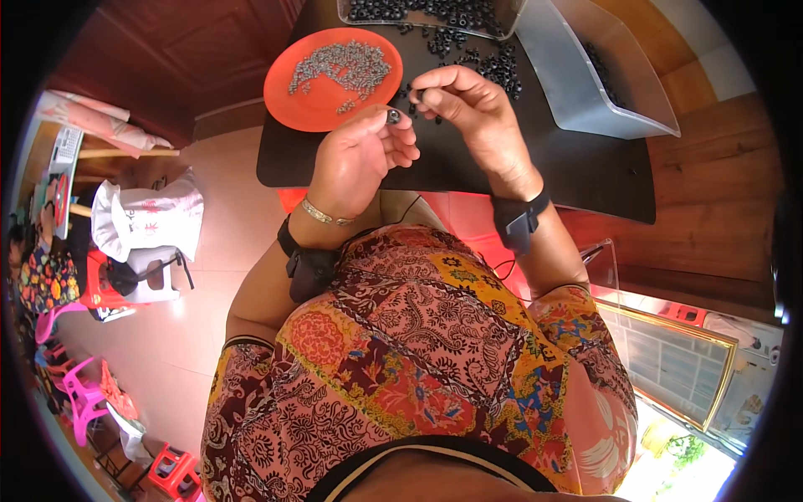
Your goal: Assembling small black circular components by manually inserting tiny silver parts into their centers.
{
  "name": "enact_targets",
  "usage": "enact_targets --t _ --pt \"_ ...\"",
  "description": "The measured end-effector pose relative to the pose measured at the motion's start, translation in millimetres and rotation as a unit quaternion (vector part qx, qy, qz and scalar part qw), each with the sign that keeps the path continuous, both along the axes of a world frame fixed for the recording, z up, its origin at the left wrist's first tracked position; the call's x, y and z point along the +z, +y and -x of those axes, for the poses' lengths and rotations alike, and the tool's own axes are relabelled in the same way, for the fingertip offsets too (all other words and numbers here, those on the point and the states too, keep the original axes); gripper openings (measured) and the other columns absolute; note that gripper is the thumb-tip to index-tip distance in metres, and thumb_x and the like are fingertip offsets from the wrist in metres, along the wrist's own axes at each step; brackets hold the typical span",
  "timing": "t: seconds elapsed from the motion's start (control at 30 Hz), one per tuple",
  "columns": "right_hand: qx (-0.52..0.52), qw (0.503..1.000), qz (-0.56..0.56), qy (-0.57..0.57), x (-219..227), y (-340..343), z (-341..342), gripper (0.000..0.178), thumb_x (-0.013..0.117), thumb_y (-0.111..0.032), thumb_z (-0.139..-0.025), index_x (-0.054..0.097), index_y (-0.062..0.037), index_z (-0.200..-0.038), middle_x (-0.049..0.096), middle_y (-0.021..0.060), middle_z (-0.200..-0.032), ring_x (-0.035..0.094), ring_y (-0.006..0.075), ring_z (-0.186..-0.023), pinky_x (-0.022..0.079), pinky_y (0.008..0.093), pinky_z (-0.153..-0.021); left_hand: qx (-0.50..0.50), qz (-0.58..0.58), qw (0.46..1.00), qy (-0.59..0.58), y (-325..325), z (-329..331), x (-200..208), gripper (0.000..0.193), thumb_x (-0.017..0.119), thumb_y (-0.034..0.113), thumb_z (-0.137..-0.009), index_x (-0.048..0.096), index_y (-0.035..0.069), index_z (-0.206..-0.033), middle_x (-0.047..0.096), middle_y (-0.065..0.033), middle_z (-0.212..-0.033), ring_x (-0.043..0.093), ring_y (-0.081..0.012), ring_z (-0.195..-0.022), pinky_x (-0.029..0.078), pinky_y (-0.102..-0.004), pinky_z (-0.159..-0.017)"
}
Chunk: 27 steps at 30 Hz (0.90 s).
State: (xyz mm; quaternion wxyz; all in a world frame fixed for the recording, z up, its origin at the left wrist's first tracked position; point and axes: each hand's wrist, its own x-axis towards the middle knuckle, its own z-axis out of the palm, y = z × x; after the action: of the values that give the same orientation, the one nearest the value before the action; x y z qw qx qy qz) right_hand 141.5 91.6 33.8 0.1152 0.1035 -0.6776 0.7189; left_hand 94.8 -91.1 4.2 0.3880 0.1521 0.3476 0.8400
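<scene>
My left hand (355,159) is turned palm up over the table's near edge. Its thumb and forefinger pinch a small black ring-shaped part (393,116) with a shiny metal centre. Just to the right, my right hand (481,117) grips another small black part (421,96) between thumb and fingertips, mostly covered by them. The two parts are close together but apart. Beyond my left hand lies a red-orange plate (280,100) bearing many small grey metal pieces (347,67). Loose black parts (502,69) are scattered on the dark tabletop behind my right hand.
A clear tray (498,35) of black parts stands at the far edge. A translucent bin (577,105) with more black parts sits at the right. On the left are a white sack (159,222), pink and red stools (84,393) and a door (184,50).
</scene>
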Motion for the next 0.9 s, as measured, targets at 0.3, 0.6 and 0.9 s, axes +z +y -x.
enact_targets --t 0.3,0.6,0.9 --pt "0.002 0.998 -0.046 0.049 -12.0 -25.0 -5.0 0.015 0.056 0.0 -0.093 0.063 -0.0016 -0.105 0.062 0.0023 -0.094 0.056 0.0076 -0.081 0.048 0.022 -0.074 0.014 -0.007 1.0 -0.018 3.5 -7.1 -0.3 0.029 0.046 0.028 -0.095 0.057 0.002 -0.098 0.061 -0.0095 -0.09 0.06 -0.021 -0.08 0.046 -0.0323 -0.074" --pt "0.0 0.999 -0.005 0.05 -22.9 -23.1 -2.9 0.017 0.057 0.004 -0.09 0.064 -0.002 -0.105 0.063 0.005 -0.1 0.059 0.01 -0.088 0.049 0.0236 -0.08 0.016 0.003 1.0 -0.024 0.1 -5.3 -4.9 0.029 0.046 0.027 -0.094 0.056 0.001 -0.101 0.061 -0.0094 -0.088 0.06 -0.0206 -0.077 0.046 -0.0316 -0.071" --pt "-0.031 0.992 -0.083 0.091 -24.3 -24.1 -5.2 0.018 0.059 0.006 -0.089 0.064 -0.0009 -0.104 0.062 0.0058 -0.101 0.059 0.0118 -0.089 0.05 0.0247 -0.08 0.042 0.015 0.998 -0.036 0.3 -8.9 -1.3 0.026 0.046 0.024 -0.095 0.056 0.002 -0.101 0.062 -0.0097 -0.089 0.061 -0.0204 -0.078 0.047 -0.0311 -0.071"
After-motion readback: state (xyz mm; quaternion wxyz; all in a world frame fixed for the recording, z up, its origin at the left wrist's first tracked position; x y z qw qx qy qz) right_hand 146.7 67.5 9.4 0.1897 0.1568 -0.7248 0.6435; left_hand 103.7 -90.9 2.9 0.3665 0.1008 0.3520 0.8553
